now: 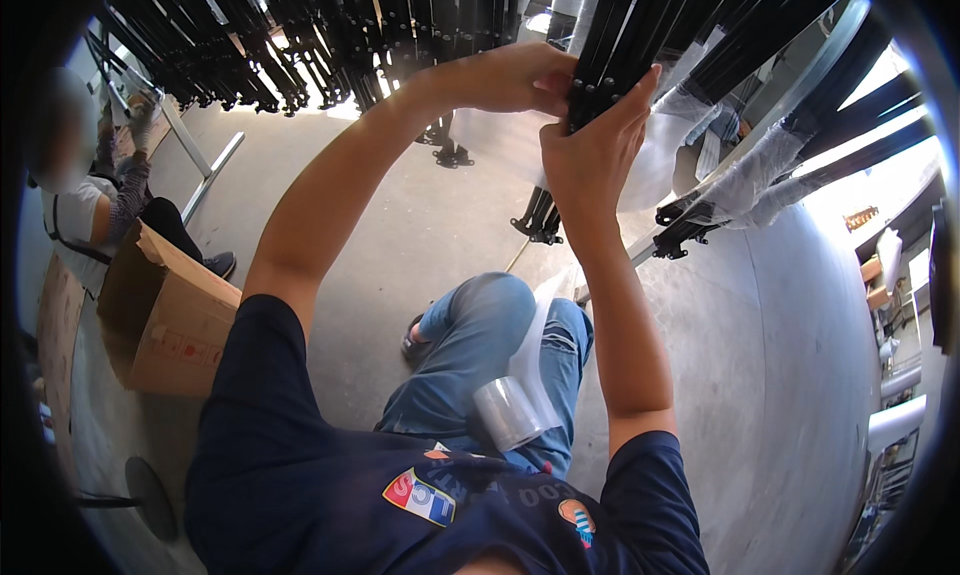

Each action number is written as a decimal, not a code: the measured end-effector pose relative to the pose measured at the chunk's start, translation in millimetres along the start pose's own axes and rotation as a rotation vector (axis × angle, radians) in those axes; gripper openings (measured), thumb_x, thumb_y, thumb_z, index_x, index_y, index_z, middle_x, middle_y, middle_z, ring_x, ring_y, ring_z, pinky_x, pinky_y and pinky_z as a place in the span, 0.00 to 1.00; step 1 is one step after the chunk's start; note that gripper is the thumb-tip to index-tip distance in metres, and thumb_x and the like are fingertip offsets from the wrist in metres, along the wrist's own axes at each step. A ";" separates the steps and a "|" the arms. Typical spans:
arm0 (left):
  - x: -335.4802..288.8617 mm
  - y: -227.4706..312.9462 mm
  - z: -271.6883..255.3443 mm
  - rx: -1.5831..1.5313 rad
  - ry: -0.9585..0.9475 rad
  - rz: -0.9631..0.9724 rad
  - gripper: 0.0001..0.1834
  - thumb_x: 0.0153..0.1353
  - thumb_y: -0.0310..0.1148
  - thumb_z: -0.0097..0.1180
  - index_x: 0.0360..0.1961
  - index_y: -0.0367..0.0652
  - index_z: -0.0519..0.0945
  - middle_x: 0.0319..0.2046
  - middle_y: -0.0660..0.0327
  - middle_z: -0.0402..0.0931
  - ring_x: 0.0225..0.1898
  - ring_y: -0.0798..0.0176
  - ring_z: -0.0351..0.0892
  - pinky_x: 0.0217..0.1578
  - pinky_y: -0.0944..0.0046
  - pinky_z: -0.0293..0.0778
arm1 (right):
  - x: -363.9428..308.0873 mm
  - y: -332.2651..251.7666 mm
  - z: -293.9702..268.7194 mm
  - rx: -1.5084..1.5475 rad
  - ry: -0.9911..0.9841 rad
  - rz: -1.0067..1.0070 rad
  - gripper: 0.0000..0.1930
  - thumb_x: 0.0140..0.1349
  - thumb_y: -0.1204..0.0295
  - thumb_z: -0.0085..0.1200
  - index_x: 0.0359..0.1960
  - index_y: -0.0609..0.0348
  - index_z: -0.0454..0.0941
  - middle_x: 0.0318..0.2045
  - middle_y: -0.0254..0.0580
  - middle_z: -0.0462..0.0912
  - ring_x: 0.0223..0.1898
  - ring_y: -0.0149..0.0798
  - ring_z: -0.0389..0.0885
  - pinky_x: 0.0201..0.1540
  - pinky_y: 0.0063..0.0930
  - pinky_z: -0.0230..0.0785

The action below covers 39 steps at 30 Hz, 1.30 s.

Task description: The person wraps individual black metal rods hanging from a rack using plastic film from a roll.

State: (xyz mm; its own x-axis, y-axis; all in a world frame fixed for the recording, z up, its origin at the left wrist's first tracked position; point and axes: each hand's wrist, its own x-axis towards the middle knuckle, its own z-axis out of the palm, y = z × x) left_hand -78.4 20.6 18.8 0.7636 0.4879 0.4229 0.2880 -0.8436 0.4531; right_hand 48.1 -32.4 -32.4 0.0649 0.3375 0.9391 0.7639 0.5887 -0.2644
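Black rods point(625, 25) in a bundle are up high in front of the person, with their lower ends between the left hand point(525, 80) and the right hand point(600, 145). Some of the work looks done: over on the right, other rod bundles point(805, 140) have clear wrap point(745, 180) around them near their ends. The bundle in hand looks not yet finished, because its low ends are bare and black. I cannot tell if it has wrap higher up. Up on the left, many more dark rods point(330, 60) hang in a long row, and most look bare, so a lot seems left. The right hand's grip is narrow, with its thumb and fingers bent around the rods, holding them from below and from the right side. The left hand's fingers are curled in against the rods' left side; I cannot tell if that grip is pinching anything. A roll of clear film point(510, 412) lies on the person's lap, with a pale strip point(537, 340) running up between the legs. Off to the left, a co-worker point(80, 210) sits near an open cardboard box point(180, 325).
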 end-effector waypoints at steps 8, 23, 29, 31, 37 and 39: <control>-3.5 -10.2 5.2 0.004 0.083 0.039 0.13 0.52 0.24 0.53 0.41 0.40 0.72 0.32 0.58 0.76 0.38 0.60 0.76 0.42 0.61 0.70 | 17.1 60.2 -52.5 0.028 -0.416 -0.126 0.27 0.49 0.75 0.49 0.55 0.54 0.58 0.52 0.48 0.61 0.55 0.52 0.56 0.56 0.48 0.46; -17.0 3.4 6.3 0.156 0.153 -0.071 0.09 0.49 0.23 0.54 0.34 0.41 0.74 0.21 0.61 0.72 0.26 0.65 0.73 0.31 0.65 0.70 | 80.1 55.6 -63.0 -0.365 -0.286 -0.728 0.04 0.48 0.75 0.51 0.21 0.49 0.74 0.22 0.27 0.73 0.37 0.28 0.69 0.49 0.38 0.45; -19.7 7.0 3.8 0.052 0.143 -0.046 0.13 0.50 0.21 0.53 0.39 0.41 0.73 0.25 0.60 0.74 0.31 0.65 0.74 0.37 0.66 0.70 | 37.9 46.4 -25.6 -0.334 0.132 -0.416 0.06 0.44 0.78 0.51 0.22 0.49 0.73 0.19 0.29 0.67 0.26 0.32 0.69 0.30 0.28 0.60; -21.0 0.1 8.0 -0.120 0.190 0.020 0.14 0.50 0.21 0.52 0.41 0.40 0.72 0.27 0.59 0.75 0.34 0.65 0.74 0.40 0.66 0.70 | 27.6 29.1 -14.1 -0.085 0.190 -0.159 0.03 0.49 0.78 0.50 0.23 0.53 0.74 0.18 0.33 0.71 0.22 0.32 0.72 0.23 0.27 0.63; -32.0 -4.9 17.9 -0.177 0.309 -0.099 0.18 0.51 0.18 0.49 0.45 0.40 0.71 0.34 0.57 0.76 0.38 0.64 0.75 0.42 0.65 0.69 | 19.1 20.4 3.8 1.200 -0.143 0.479 0.12 0.61 0.67 0.41 0.42 0.60 0.69 0.30 0.40 0.78 0.26 0.27 0.76 0.27 0.15 0.69; -34.9 -13.3 23.2 -0.238 0.394 -0.091 0.16 0.50 0.19 0.52 0.41 0.39 0.66 0.28 0.58 0.75 0.36 0.65 0.75 0.41 0.65 0.70 | 22.4 20.2 1.6 1.549 -0.247 0.530 0.17 0.63 0.63 0.37 0.47 0.61 0.65 0.31 0.41 0.78 0.27 0.28 0.77 0.29 0.14 0.70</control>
State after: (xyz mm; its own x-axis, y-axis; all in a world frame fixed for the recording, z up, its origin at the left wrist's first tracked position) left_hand -95.5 9.6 -20.2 0.4507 0.6443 0.6178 0.1682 -0.7410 0.6501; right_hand 64.0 -11.8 -17.1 -0.1201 0.7381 0.6639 -0.6422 0.4522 -0.6189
